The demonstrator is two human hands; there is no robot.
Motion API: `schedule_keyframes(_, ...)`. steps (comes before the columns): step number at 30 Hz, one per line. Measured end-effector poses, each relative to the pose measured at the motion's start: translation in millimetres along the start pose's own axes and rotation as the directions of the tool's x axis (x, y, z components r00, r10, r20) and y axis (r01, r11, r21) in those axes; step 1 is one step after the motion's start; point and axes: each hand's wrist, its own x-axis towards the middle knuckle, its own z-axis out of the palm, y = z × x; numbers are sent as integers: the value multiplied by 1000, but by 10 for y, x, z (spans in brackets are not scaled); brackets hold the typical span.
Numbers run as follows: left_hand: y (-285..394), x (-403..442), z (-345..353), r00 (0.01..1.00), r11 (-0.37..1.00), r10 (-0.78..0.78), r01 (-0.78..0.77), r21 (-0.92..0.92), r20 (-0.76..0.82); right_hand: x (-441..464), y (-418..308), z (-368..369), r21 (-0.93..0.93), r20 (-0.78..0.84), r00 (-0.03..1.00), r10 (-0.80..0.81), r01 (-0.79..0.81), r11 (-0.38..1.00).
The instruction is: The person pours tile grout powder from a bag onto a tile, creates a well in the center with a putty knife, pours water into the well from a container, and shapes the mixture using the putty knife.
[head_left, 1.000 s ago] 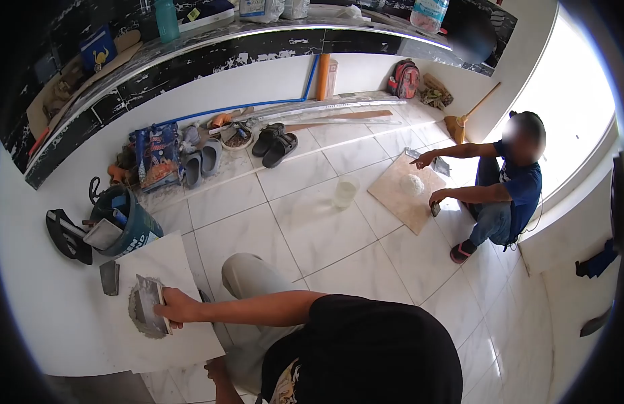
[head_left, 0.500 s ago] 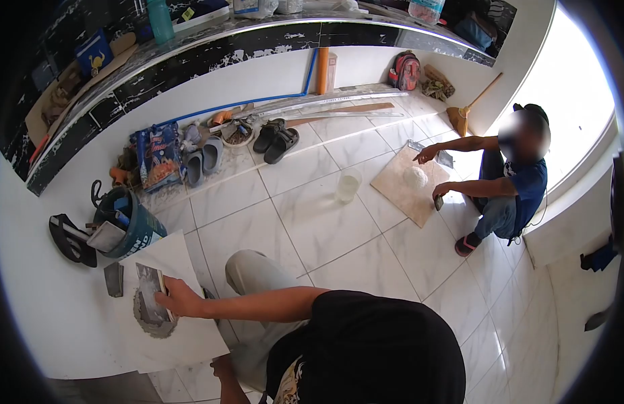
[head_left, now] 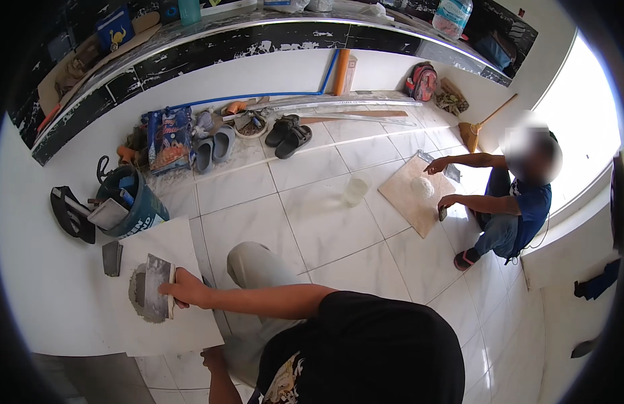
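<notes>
My right hand [head_left: 186,288] is closed round the handle of a flat rectangular trowel [head_left: 158,286]. The trowel's blade lies over a patch of wet grey mortar [head_left: 138,303] on a white sheet [head_left: 191,330]. A small dark grey block or blade [head_left: 112,258] lies on the white surface beyond the mortar. Lower down, by the sheet's near edge, my left hand [head_left: 212,358] has curled fingers; what they hold, if anything, is hidden.
A bucket of tools [head_left: 140,209] stands beyond the sheet, beside a black strapped item [head_left: 73,215]. Sandals [head_left: 292,138] and a printed sack [head_left: 169,141] line the wall. Another person [head_left: 527,195] squats by a tile [head_left: 403,188] with white powder. A clear container [head_left: 356,188] stands between us.
My right hand has drawn the trowel to the right across the mortar, uncovering more of its left side. The view has shifted slightly. The other person stays squatting.
</notes>
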Motion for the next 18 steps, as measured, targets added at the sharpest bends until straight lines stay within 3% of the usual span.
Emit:
schedule_keyframes(2, 27, -53, -13, 999, 999, -49, 49, -19, 7, -37, 70, -25, 48, 11, 1000, 11, -11, 999)
schedule_keyframes(4, -39, 35, 5, 986, 982, 146, -155, 112, 82, -108, 138, -67, 98, 20, 999, 30, -32, 995)
schedule_keyframes(7, -167, 327, 219, 989, 988, 131, -136, 75, 67, -218, 183, -178, 108, -18, 989, 147, -144, 984)
schedule_keyframes(8, -178, 233, 231, 991, 992, 110, -114, 57, 77, -250, 196, -222, 141, -55, 983, 174, -165, 976)
schedule_keyframes(10, 143, -407, -238, 996, 994, -85, 85, -70, 3, -293, 253, -286, 159, -75, 972, 222, -208, 965)
schedule_keyframes(18, 195, -502, -357, 991, 987, -127, 130, -94, 33, -337, 226, -295, 107, -32, 977, 212, -208, 972)
